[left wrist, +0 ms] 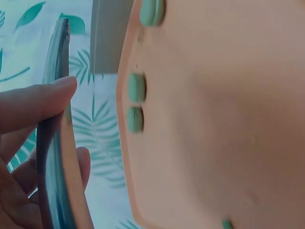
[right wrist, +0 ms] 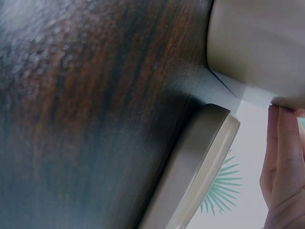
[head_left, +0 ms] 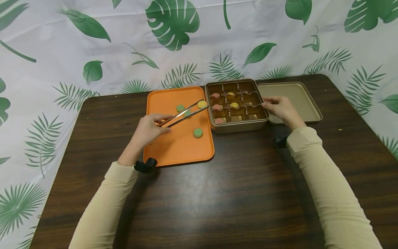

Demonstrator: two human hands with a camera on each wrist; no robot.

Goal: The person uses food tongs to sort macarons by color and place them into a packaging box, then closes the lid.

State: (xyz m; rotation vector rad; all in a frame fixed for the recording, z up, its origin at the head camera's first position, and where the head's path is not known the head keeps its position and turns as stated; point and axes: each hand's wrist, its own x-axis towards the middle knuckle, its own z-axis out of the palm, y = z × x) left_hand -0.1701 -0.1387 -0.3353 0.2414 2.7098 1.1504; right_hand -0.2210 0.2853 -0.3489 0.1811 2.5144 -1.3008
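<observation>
Slender silver metal tongs (head_left: 188, 116) were in the grasp of the left hand (head_left: 147, 129), its thumb and fingers pinching them on either side. Their arms slanted over a rectangular orange tray (head_left: 178, 148) toward its right edge, with the tips about a round yellow macaron (head_left: 202, 104); whether that macaron had left the surface under it, I could not tell. Round green macarons (head_left: 198, 132) lay on the tray: in the head view, two sat by the tongs, one of them partly hidden by the arms, and another lay nearer the front right. Just beside the tray stood a square gold-toned metal tin (head_left: 239, 127) fitted with a brown, glossy, divided insert (head_left: 248, 100). Pink macarons (head_left: 217, 107) sat down its left column of compartments, and smaller-looking yellow ones (head_left: 234, 105) in the middle column. At the tin's right side, the right hand (head_left: 283, 110) pinched the rim, its longer fingers stretched up against the outside. Close by on the right, a shallow gold-toned lid (head_left: 293, 100) lay flat on the dark brown wood-grain bench (head_left: 199, 197). Behind everything hung a white cloth printed with green leaves (head_left: 172, 24).
</observation>
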